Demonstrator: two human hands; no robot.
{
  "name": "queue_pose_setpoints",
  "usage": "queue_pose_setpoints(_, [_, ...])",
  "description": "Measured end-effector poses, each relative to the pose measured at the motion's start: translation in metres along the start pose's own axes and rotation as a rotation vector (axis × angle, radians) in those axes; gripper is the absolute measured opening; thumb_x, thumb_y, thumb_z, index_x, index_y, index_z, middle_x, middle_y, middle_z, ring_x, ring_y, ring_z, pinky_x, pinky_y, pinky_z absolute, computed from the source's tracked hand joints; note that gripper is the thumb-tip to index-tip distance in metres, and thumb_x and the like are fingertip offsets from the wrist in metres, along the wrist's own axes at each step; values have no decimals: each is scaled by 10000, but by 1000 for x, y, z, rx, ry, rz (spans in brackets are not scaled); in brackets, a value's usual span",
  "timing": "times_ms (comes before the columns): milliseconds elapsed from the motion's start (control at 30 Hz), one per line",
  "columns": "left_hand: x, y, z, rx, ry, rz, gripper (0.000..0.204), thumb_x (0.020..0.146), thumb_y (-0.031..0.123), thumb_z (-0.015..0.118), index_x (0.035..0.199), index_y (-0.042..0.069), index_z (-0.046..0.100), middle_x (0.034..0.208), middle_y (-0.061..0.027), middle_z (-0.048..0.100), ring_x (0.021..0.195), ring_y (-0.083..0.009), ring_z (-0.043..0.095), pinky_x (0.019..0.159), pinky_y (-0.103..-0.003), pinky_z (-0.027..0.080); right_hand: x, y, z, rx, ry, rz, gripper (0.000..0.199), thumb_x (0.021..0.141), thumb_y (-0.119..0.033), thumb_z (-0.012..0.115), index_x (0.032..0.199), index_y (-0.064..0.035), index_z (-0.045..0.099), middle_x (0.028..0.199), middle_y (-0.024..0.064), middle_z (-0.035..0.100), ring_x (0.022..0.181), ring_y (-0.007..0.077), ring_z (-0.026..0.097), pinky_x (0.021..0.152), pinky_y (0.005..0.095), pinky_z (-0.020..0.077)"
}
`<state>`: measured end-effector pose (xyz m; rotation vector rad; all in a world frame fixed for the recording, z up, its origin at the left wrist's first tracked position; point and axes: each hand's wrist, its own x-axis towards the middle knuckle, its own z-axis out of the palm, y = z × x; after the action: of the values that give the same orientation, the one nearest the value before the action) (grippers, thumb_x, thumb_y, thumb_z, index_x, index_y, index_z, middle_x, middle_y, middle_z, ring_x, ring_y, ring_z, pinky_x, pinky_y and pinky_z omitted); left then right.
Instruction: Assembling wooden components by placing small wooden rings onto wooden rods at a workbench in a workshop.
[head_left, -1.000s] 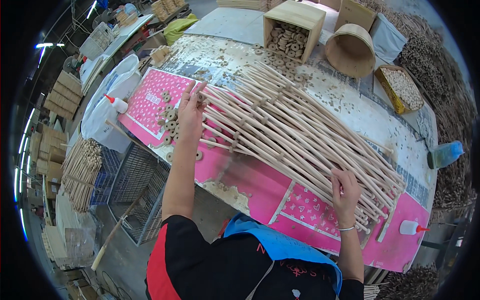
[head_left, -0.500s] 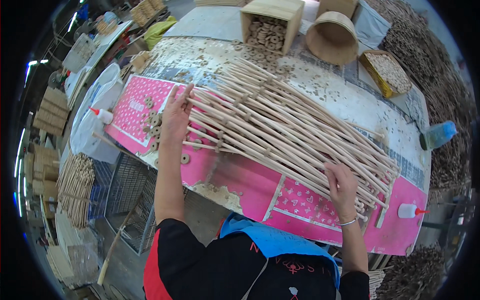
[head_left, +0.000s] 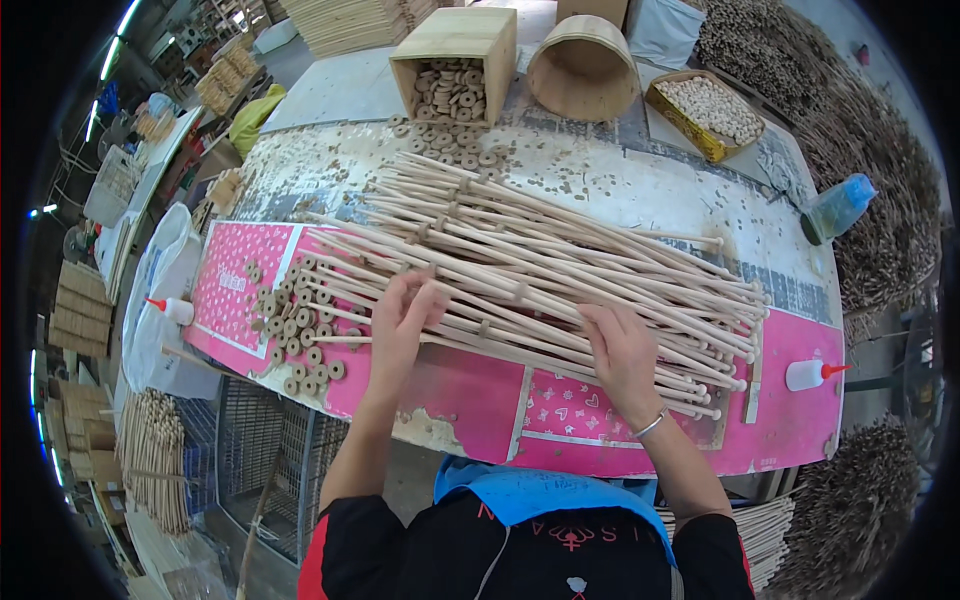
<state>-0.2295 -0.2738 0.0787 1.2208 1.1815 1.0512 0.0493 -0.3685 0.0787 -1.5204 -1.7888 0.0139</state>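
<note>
Both hands, left [head_left: 405, 305] and right [head_left: 620, 350], lie spread flat on wooden dowels [head_left: 560, 260]

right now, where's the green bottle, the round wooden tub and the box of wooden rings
green bottle [head_left: 836, 208], head view, middle of its body
round wooden tub [head_left: 583, 68], head view, its inner wall
box of wooden rings [head_left: 462, 34], head view, its top panel

Open wooden box [head_left: 455, 60] of rings, yellow carton [head_left: 706, 112] of beads, table's far edge
</note>
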Motion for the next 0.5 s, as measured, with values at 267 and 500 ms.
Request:
queue_pose_setpoints(267, [50,38,28,560,-88,496,173,983,117,624,1114,43,709,980,-94,706,815,-197,673,728,-296,514,-15,24,-4,-30,-53,93,302,774,-71,743,1072,-82,694,1089,74,624,1020,294,557,867,411,404])
queue_pose_setpoints(500, [275,7,137,577,-606,467,295,932,125,619,1214,111,702,1109,-150,709,915,-334,675,833,-403,528,4,30,-23,173,-38,178,231,822,-6,723,1047,-53,706,1055,113,660,956,305,637,818,388,499])
